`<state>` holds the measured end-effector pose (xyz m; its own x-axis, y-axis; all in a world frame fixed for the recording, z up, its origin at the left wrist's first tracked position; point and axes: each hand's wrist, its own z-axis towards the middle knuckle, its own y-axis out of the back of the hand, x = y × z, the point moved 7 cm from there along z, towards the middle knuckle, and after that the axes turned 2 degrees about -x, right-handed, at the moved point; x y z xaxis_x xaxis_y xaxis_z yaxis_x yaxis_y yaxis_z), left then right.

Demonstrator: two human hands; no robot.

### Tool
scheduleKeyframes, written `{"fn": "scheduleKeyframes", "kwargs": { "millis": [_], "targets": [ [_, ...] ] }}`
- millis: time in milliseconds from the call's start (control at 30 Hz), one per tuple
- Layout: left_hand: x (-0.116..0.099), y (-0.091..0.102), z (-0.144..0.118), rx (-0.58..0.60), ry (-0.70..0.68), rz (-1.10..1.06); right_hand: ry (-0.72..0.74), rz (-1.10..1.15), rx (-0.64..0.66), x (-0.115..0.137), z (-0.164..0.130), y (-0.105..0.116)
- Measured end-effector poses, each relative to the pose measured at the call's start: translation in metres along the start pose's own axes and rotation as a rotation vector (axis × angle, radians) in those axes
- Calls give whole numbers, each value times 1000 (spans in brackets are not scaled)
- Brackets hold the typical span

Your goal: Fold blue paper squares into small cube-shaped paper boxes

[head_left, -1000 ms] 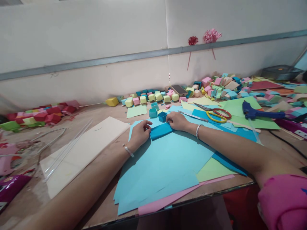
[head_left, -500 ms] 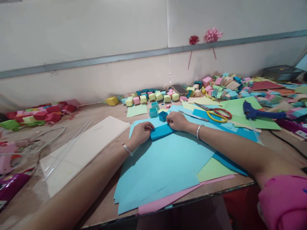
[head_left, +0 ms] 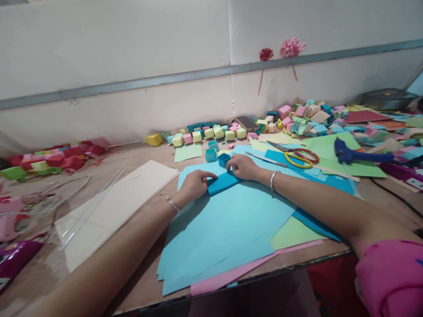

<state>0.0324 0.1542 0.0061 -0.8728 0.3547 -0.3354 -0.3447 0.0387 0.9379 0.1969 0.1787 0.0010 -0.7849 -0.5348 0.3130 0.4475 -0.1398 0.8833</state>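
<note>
A folded strip of bright blue paper lies on the stacked light blue sheets. My left hand is at its left end, the index finger stretched out over the top edge and the other fingers loosely bent, partly hidden. At the right end my right hand has its fingers curled closed on the same strip; the fingertips are partly hidden. Just beyond the strip stands a small dark blue open paper box, close to my right fingers. Two turquoise paper boxes sit behind it.
Right of my hand lie a craft knife, scissors and a blue glue gun. Many small paper boxes line the wall beside a phone. A white board with clear sticks is at left.
My left index finger has straightened and moved right onto the paper's top edge; before, the fingers were bent together at its corner. My right fingers have shifted slightly. The paper stays in place.
</note>
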Motion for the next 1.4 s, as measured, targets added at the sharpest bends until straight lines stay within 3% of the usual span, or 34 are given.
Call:
{"fn": "scheduleKeyframes", "kwargs": {
  "millis": [667,1033,1400],
  "targets": [
    [-1,-3,-2,-30,-42,94,24,4,-11,0,0,-2],
    [-4,-3,-3,-16,-87,101,54,-29,65,4,1,3],
    [-16,-3,-3,1,-238,106,64,-20,60,1,3,-2]
  ]
}}
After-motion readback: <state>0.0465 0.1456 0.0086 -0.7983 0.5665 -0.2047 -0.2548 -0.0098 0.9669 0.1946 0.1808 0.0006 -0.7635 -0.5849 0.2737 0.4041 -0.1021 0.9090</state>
